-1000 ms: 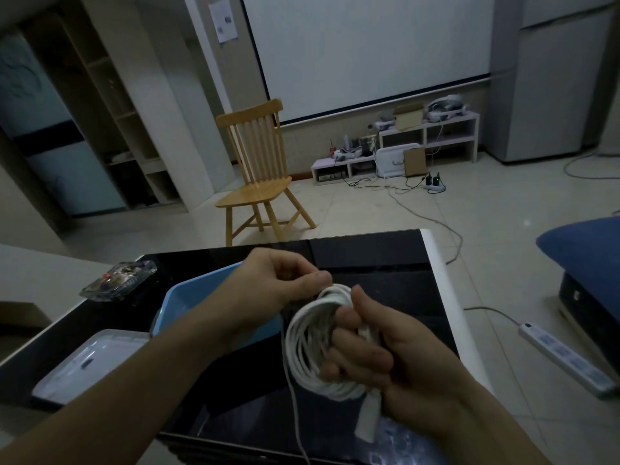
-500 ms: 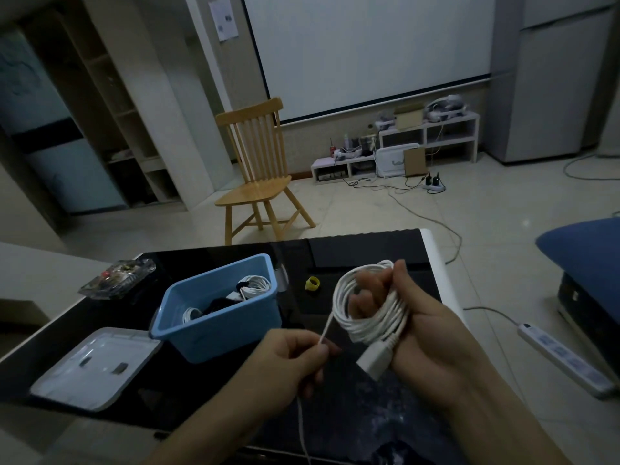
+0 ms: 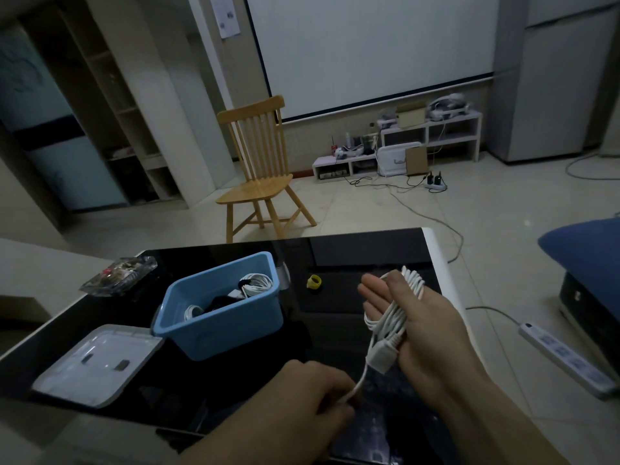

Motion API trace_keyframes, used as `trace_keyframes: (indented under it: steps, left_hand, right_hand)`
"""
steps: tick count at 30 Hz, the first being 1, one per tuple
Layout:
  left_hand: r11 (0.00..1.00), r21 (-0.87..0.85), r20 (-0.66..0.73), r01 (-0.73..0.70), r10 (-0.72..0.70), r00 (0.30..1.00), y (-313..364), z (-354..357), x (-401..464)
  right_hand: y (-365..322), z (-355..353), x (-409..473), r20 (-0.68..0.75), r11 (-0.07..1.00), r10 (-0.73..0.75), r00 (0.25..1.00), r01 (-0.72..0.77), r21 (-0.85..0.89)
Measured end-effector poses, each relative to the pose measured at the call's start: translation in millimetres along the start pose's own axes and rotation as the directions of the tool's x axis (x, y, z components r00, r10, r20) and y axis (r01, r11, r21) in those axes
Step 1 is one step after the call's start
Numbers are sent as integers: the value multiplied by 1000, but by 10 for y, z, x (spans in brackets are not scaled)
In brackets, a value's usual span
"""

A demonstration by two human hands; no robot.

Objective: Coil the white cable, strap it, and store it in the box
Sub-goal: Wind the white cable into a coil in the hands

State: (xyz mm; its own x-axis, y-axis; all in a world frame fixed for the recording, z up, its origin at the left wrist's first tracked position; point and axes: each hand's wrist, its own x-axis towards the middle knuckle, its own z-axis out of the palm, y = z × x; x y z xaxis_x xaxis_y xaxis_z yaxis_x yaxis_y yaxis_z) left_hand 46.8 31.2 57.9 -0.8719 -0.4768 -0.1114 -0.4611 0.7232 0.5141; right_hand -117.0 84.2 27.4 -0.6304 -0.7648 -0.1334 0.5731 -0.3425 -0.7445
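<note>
My right hand holds a bundle of white cable looped across its palm, with the thumb pressing the coils and a white plug hanging at the lower end. A loose strand runs down from the bundle to my left hand, which pinches it low over the near part of the black table. The blue box stands left of the hands, open, with coiled white cables and something black inside. A small yellow strap lies on the table beyond the hands.
A white lid lies at the table's near left, with a clear packet behind it. Past the table stand a wooden chair and low shelves. A white power strip lies on the floor to the right, beside a blue seat.
My left hand came off the coil and dropped toward me, drawing the loose strand down. My right hand lifted the bundle up and right and opened its fingers flat. The box is uncovered.
</note>
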Motion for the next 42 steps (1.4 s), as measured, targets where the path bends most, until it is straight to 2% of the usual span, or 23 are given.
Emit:
trace_keyframes:
  steps: [4,9,14,16,18,20,22,26,30,34,36,39,42]
  left_hand:
    - [997,74,-37,-23,26,999,42,-139,-53]
    - [993,111,-40,-43,47,998,146,-338,-96]
    - [967,239,-29,-84,94,995,307,-442,-69]
    - [960,261,-51,-100,117,992,374,-492,-30]
    - [958,267,-100,-108,139,985,431,-563,27]
    - [962,249,-139,-112,149,979,452,-646,99]
    - [974,198,-155,-111,143,978,431,-728,162]
    - [987,116,-175,-112,132,976,335,-842,292]
    - [996,-53,-167,-75,65,984,221,-914,376]
    - [963,-264,-160,-49,6,987,124,-906,385]
    - [929,-368,-148,-44,-12,989,69,-871,374]
    - [864,-500,-189,-56,-45,981,-33,-777,358]
    - [813,-581,-219,-41,-108,970,-157,-631,331]
  right_hand:
    - [20,-4,-7,2,996,-11,1000,11,-87]
    - [46,26,-56,72,969,-33,997,49,-242]
    - [130,72,-130,219,838,-84,972,188,-512]
    - [176,80,-134,269,771,-95,959,242,-589]
    - [216,103,-139,311,749,-73,948,258,-610]
    - [219,146,-166,355,834,1,935,195,-517]
    - [192,173,-204,375,904,106,921,68,-422]
    - [134,175,-267,357,917,296,886,-159,-365]
    - [66,167,-277,479,927,371,795,-284,-246]
    - [22,139,-273,657,939,336,674,-296,-176]
    - [13,144,-268,704,943,292,647,-318,-99]
    - [-20,118,-236,708,947,228,668,-321,-2]
    - [-74,78,-181,661,941,178,729,-323,102]
